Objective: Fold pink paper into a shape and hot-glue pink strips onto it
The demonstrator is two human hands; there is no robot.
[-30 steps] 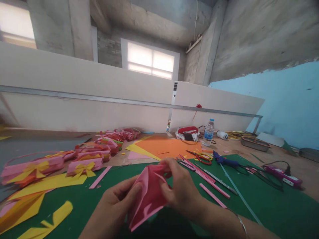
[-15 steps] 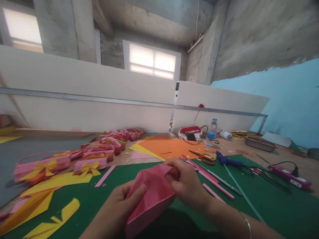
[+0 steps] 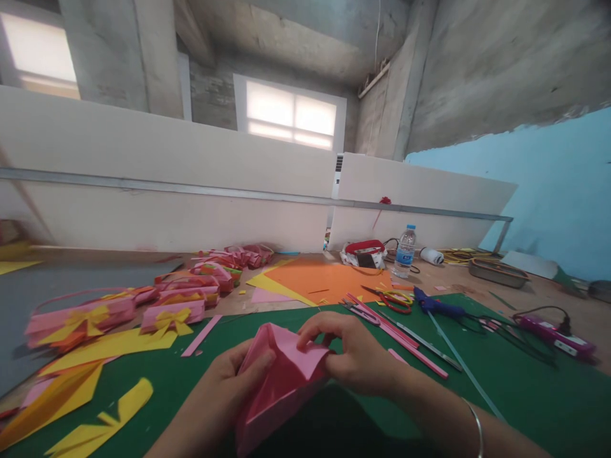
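A folded pink paper piece (image 3: 281, 378) is held above the green mat (image 3: 525, 407) between both hands. My left hand (image 3: 224, 394) grips its left side, thumb pressed on the paper. My right hand (image 3: 356, 356) pinches the upper right flap, fingers curled over the edge. A thin bangle sits on the right wrist. Part of the paper's underside is hidden by my hands.
Pink paper boxes with yellow bows (image 3: 172, 315) lie at the left, with yellow cut-outs (image 3: 95, 350) in front. Orange paper (image 3: 324, 280), red-handled scissors (image 3: 389, 299), a blue glue gun (image 3: 436, 305), pink strips (image 3: 410, 350), a water bottle (image 3: 405, 251) and a purple tool (image 3: 556, 331) lie beyond.
The pink paper has been turned and reopened: a flap now stands up under my right fingers. Both hands have dropped slightly lower in view.
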